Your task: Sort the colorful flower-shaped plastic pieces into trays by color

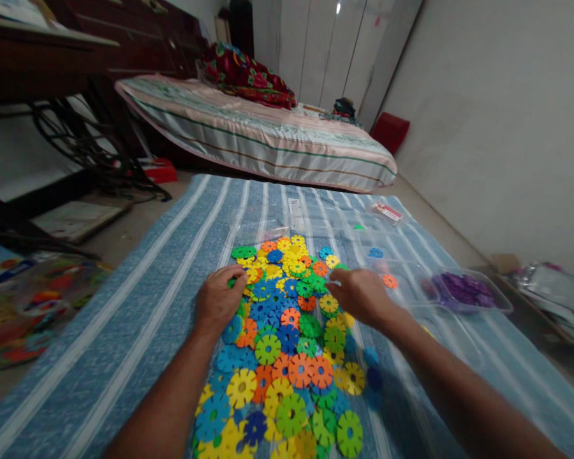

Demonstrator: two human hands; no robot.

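Many flat plastic notched discs (268,349) in yellow, orange, green and blue lie in a long heap on the cloth. At the heap's left edge my left hand (220,296) is closed, and a bit of a green disc (232,282) shows between its thumb and fingers. Across the heap, my right hand (358,292) has its fingers pinched together beside some green discs (319,282). Whatever those fingertips hold, if anything, is hidden.
A clear tub (500,299) of purple discs stands at the right, by clear plastic trays (409,280) with a few loose discs. Blue striped cloth (162,306) covers the surface. Beyond it is a bed (268,143); a bag of colourful pieces (43,306) sits at the left.
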